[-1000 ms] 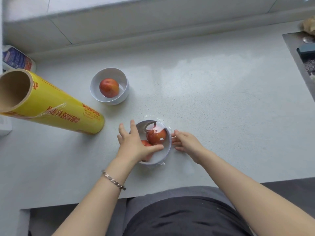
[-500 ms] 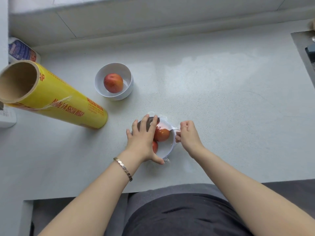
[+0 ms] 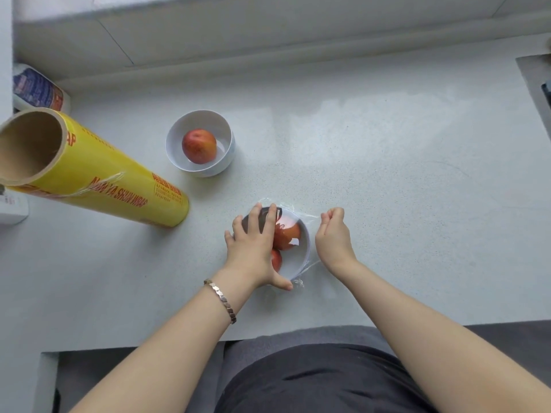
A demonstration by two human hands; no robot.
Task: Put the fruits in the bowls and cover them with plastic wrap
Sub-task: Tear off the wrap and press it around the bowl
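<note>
A white bowl [image 3: 301,254] near the counter's front edge holds red-orange fruits [image 3: 287,234] under clear plastic wrap [image 3: 310,217]. My left hand [image 3: 253,248] lies flat on top of the wrapped bowl, fingers spread, thumb against the near rim. Just right of the bowl, my right hand [image 3: 334,234] pinches the wrap's loose edge and holds it stretched outward. A second white bowl [image 3: 176,144] stands farther back left, uncovered, with one red fruit [image 3: 199,146] inside. A big yellow roll of plastic wrap [image 3: 98,186] lies on the left.
The pale countertop [image 3: 387,174] ends at a raised ledge at the back. A blue-and-white package [image 3: 37,92] sits at the far left behind the roll, with a small white item [image 3: 13,205] below it. A dark recessed area [image 3: 536,81] is at the right edge.
My left hand slid from the bowl's left side up onto its top. My right hand went from resting at the right rim to pinching the wrap and drawing it out to the right.
</note>
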